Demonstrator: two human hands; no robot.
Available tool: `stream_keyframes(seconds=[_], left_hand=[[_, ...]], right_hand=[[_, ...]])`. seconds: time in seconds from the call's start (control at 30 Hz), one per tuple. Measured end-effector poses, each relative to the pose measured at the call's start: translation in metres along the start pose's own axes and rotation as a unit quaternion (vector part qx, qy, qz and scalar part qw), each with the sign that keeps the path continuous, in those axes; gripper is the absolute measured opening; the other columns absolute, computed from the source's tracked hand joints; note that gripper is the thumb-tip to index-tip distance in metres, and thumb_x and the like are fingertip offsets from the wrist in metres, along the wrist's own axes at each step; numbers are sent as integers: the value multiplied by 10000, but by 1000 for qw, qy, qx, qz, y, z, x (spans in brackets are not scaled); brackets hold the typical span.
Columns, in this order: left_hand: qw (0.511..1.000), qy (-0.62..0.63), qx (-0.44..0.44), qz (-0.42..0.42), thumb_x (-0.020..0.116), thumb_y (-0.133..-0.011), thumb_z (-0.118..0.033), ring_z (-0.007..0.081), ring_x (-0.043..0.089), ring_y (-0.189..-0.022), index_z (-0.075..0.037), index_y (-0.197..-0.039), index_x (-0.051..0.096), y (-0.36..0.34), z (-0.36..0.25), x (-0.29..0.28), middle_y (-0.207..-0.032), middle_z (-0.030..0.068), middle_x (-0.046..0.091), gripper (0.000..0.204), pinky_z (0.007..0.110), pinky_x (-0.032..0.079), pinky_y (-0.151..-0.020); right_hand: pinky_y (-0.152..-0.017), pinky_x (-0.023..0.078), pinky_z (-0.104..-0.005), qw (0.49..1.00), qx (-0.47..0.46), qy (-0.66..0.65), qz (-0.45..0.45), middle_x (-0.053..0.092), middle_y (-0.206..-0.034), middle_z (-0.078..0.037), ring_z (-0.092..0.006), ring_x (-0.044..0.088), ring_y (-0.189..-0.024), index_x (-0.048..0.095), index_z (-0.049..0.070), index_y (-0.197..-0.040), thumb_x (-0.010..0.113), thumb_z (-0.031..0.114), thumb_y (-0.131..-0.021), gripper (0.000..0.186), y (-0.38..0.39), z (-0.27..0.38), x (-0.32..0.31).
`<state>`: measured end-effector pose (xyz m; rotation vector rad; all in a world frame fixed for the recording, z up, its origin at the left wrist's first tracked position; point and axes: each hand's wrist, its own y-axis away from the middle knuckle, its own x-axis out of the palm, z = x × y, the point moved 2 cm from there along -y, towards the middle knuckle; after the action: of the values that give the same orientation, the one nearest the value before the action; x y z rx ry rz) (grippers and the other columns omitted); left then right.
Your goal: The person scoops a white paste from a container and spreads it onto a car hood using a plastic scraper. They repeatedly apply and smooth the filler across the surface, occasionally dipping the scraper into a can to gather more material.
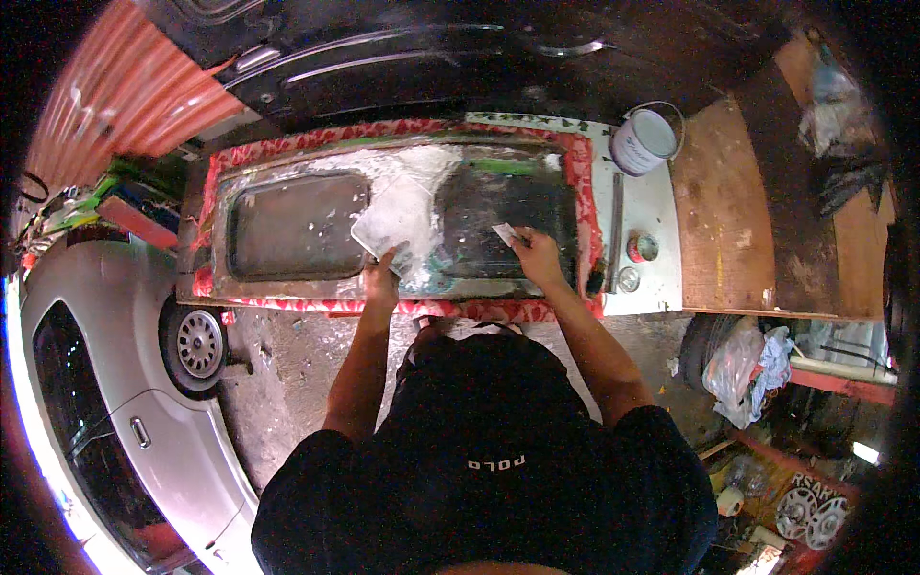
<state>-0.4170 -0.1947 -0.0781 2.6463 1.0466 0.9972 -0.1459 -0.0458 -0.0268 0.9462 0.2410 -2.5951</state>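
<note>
A dark panel with two recessed rectangles (297,230) lies in front of me, smeared white across its middle. Over that white band is a pale, flat, square-cornered sheet (388,225). My left hand (383,275) is closed on its near edge, thumb and fingers at the corner; the sheet's outline blends into the white smears. To the right, above the panel's right recess, my right hand (539,257) pinches a small whitish flat piece, like a spreader (504,233). Its far end points left, toward the sheet.
Red-and-white patterned cloth (586,182) edges the panel. On the white surface at right stand a lidded pail (643,142), a small red tin (642,246) and a round lid (628,280), beside a long dark strip (615,230). A silver car (125,335) stands at left.
</note>
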Motion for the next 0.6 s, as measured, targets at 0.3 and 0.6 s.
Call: stream_keyframes(seconds=[0.3, 0.6], left_hand=[[994, -26, -74, 77, 635, -820, -32, 234, 593, -1002, -65, -1211, 483, 15, 108, 80, -1109, 93, 603, 421, 402, 499, -845], [976, -155, -132, 81, 685, -806, -85, 237, 586, -990, -51, -1211, 490, 22, 178, 145, -1132, 91, 603, 451, 357, 463, -835]], right_hand=[[-626, 492, -315, 967, 103, -225, -51, 673, -805, -96, -178, 625, -699, 660, -10, -964, 689, 124, -790, 222, 41, -147, -63], [-562, 495, -254, 809, 293, -484, -161, 657, -886, -65, -157, 626, -691, 611, 4, -1032, 690, 128, -803, 272, 103, -174, -151]])
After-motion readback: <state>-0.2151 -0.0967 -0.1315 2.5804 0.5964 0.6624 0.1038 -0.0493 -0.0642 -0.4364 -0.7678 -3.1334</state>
